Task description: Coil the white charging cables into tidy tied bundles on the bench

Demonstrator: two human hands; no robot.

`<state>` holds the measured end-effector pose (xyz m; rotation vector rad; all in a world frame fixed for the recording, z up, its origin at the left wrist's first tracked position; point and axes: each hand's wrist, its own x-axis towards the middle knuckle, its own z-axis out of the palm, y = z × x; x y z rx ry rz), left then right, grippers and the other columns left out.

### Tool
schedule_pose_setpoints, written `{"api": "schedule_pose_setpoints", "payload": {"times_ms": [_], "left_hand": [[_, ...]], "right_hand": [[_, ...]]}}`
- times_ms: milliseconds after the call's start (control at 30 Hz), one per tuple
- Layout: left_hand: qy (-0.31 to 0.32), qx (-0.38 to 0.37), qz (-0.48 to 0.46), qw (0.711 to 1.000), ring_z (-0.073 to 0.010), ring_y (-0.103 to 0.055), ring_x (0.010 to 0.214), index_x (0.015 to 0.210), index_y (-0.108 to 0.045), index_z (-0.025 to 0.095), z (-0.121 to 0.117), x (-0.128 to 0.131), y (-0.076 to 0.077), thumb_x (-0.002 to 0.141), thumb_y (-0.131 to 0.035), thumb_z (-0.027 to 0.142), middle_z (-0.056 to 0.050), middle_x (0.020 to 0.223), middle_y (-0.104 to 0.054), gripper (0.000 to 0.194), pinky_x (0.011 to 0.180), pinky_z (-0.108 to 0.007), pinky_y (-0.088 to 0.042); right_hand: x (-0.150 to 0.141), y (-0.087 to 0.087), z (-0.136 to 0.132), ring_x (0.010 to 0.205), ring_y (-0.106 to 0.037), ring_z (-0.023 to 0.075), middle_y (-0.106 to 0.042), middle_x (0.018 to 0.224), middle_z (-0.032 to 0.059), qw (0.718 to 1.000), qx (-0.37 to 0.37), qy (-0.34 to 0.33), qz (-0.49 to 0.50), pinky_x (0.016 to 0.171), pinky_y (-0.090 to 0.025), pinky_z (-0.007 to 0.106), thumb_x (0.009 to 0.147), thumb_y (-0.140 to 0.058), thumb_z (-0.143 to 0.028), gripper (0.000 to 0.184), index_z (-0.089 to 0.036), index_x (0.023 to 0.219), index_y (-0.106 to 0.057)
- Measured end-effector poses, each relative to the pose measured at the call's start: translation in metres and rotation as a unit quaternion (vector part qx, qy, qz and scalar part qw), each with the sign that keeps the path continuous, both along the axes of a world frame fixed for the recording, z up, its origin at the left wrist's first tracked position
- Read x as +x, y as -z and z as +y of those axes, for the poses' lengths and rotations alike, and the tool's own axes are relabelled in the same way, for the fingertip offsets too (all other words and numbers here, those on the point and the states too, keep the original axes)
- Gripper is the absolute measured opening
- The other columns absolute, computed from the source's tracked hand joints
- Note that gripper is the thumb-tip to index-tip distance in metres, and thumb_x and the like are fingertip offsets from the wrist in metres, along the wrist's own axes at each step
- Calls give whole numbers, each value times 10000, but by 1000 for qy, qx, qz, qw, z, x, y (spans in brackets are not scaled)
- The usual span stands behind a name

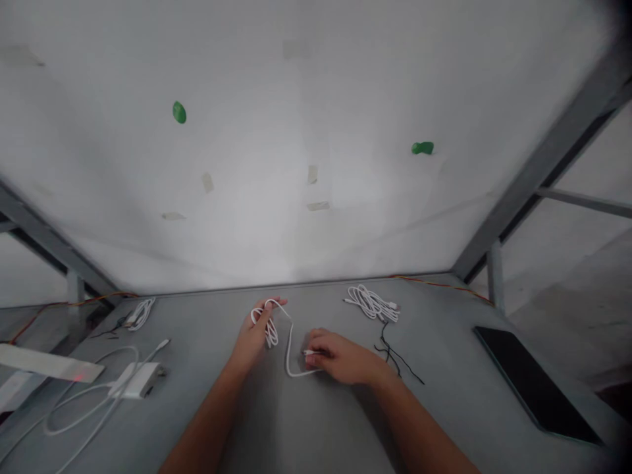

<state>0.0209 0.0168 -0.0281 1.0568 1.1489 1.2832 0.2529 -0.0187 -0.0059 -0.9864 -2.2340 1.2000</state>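
Observation:
A white charging cable (pixel 289 352) runs between my two hands, a little above or on the grey table. My left hand (pixel 254 336) is closed on the cable's coiled loops, with the thumb across them. Closed in a pinch, my right hand (pixel 333 355) holds the cable's other end, and a small white plug shows at the fingertips. Behind and right of that hand lies a second bundled white cable (pixel 372 304). Thin black twist ties (pixel 390 352) lie loose beside my right wrist.
A white power adapter (pixel 141 380) with a long cable lies at left, near a white strip (pixel 54 363) with a red light. Another coiled cable (pixel 142 313) is at the back left. A black phone or tablet (pixel 536 382) lies at right. A white panel (pixel 247 230) stands behind.

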Motion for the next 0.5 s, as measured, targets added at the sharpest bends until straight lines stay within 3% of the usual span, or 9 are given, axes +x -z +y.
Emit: {"api": "schedule_pose_setpoints", "payload": {"times_ms": [100, 200, 300, 367, 433, 500], "left_hand": [[-2, 0, -9, 1000, -82, -416, 500, 1147, -730, 180, -1, 2, -1, 753, -782, 742, -18, 835, -729, 688, 490, -222, -328], [16, -18, -25, 999, -81, -459, 518, 1114, -733, 195, -3, 6, 0, 731, -806, 733, -47, 966, -770, 665, 491, -226, -349], [38, -52, -51, 997, -90, -484, 538, 1094, -738, 191, -6, 9, 2, 701, -846, 711, -30, 903, -739, 660, 478, -223, -355], [44, -69, -72, 994, -87, -468, 528, 1067, -737, 185, -7, 11, 4, 686, -874, 684, -10, 836, -702, 642, 459, -219, -349], [36, -71, -95, 992, -76, -435, 501, 984, -731, 179, -7, 12, 6, 701, -883, 647, 21, 741, -641, 567, 446, -209, -341], [8, -82, -120, 989, -70, -442, 487, 888, -704, 178, -6, 12, 7, 744, -878, 580, 40, 684, -597, 461, 456, -201, -365]], "right_hand": [[7, -12, -2, 950, -574, 200, -607, 950, 33, 996, -25, -26, 83, 889, -454, 327, 1021, -610, -490, 360, -221, 855, -783], [14, -17, -3, 702, -533, 157, -606, 751, 2, 964, -130, -32, 231, 716, -447, 300, 905, -719, -655, 446, -228, 814, -808], [16, -13, 1, 596, -550, 144, -659, 660, -3, 874, -202, 99, 431, 626, -459, 294, 727, -902, -615, 391, -241, 771, -797], [14, -9, 7, 642, -645, 174, -735, 707, 20, 820, -203, 210, 492, 673, -529, 324, 641, -977, -533, 376, -248, 816, -805], [12, -5, 14, 739, -730, 223, -798, 805, 61, 808, -176, 286, 484, 773, -588, 382, 608, -991, -506, 427, -237, 888, -813], [10, -1, 19, 793, -770, 262, -821, 873, 96, 831, -129, 331, 428, 819, -609, 420, 649, -942, -552, 461, -220, 939, -805]]}}
